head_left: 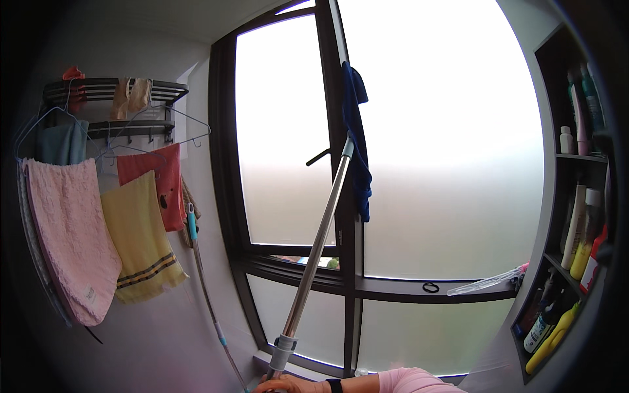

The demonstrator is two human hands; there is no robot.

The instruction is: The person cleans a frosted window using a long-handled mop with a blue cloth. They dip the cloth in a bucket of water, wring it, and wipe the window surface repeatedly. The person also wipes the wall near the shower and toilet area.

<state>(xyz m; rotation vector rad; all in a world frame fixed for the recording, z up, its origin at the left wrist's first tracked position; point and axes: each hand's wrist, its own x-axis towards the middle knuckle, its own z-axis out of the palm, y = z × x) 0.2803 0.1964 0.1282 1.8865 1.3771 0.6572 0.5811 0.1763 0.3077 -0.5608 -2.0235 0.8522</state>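
At the lower edge my right hand (291, 384) is closed around the lower part of a flat mop's metal pole (314, 262), just under its grey collar (282, 352). A dark band circles the wrist, and a pink sleeve covers the upper part of the arm. The pole slants up and to the right. Its blue cloth mop head (357, 150) stands upright against the dark window frame between two frosted panes. My left hand is out of view.
Towels, including a pink one (72, 236) and a yellow one (141, 242), hang beneath a dark wall rack (118, 92) at left. Another pole (208, 288) leans there. A window handle (318, 157) juts out. The ledge holds a clear umbrella-like item (485, 281); bottles fill the right shelves (582, 158).
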